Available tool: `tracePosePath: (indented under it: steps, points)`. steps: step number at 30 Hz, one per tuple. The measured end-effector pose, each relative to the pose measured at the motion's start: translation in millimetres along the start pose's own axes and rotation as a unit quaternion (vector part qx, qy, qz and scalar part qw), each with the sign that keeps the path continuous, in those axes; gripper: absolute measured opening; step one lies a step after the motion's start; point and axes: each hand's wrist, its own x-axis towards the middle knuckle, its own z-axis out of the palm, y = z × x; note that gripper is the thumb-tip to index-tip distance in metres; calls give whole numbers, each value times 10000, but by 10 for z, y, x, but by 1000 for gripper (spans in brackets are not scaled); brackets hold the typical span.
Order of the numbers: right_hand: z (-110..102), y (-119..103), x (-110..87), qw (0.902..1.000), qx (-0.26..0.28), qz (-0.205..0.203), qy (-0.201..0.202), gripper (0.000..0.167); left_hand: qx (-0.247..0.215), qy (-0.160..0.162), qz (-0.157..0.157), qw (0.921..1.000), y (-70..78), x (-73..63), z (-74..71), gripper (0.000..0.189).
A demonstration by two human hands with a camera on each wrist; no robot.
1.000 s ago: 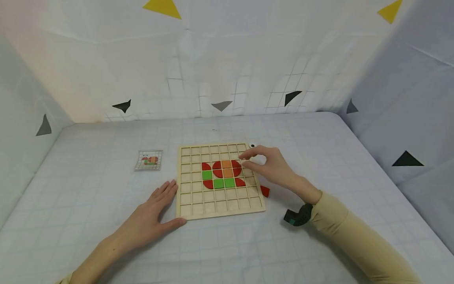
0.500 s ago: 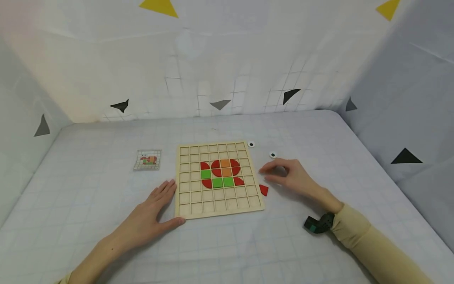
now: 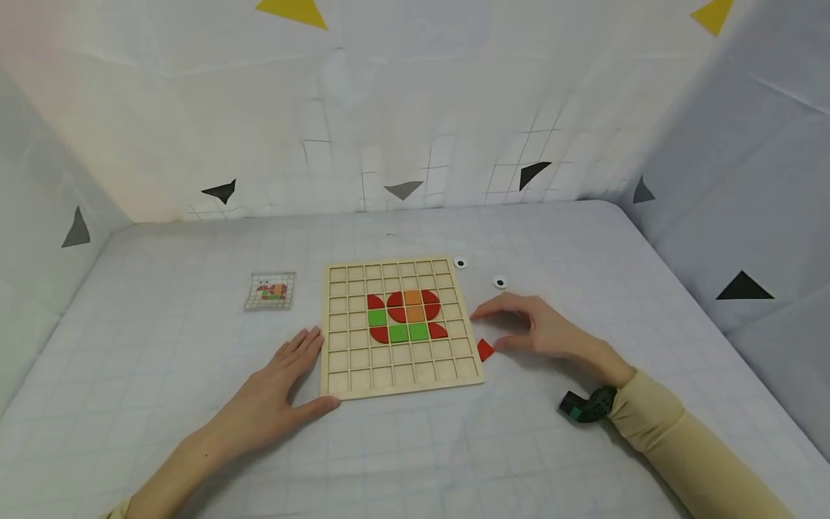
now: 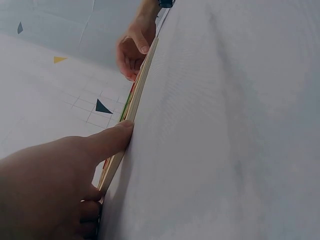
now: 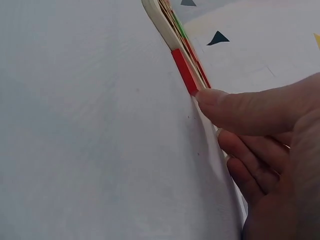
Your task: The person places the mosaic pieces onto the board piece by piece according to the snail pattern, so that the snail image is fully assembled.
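Note:
A wooden grid board (image 3: 402,376) lies mid-table in the head view, with red, orange and green tiles set in its squares. My left hand (image 3: 275,389) lies along its left edge, fingers straight and thumb at the near corner; the left wrist view shows that thumb (image 4: 107,140) against the board's side. Just off the right edge is a loose red tile (image 3: 485,350) with a curved side. The thumb of my right hand (image 3: 545,330) touches this tile, while its index finger reaches to the board's edge, thumb and finger apart. In the right wrist view the thumb tip meets the red tile (image 5: 185,71).
Two round eye pieces lie right of the board: one eye (image 3: 460,263) by its far corner, another eye (image 3: 500,282) beyond my right hand. A small pattern card (image 3: 270,291) with a snail-like picture lies to the left. White cloth walls (image 3: 363,108) surround the table.
My right hand has drawn back rightward from above the tiles, uncovering the second eye piece. Its thumb has since come down to the loose red tile, which has turned slightly. My left hand stays put.

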Motion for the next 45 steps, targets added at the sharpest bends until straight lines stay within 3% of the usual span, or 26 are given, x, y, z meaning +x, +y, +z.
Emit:
tracePosePath:
  steps: [10, 23, 30, 39, 45]
  points:
    - [-25, -22, 3, 9999, -35, 69, -128, 54, -10, 29, 36, 10000, -2, 0, -1, 100]
    - [44, 32, 2, 9994, -35, -104, 336, 37, -18, 36, 43, 10000, 6, 0, -5, 100]
    - [57, 60, 6, 9985, 64, -251, 492, 34, -46, 36, 37, 10000, 19, -4, -10, 100]
    - [90, 43, 7, 9969, -4, -128, 773, 35, -3, 25, 28, 10000, 16, 2, -4, 100]
    - [91, -127, 12, 9960, 10, -247, 853, 32, -10, 19, 1, 10000, 16, -1, -5, 101]
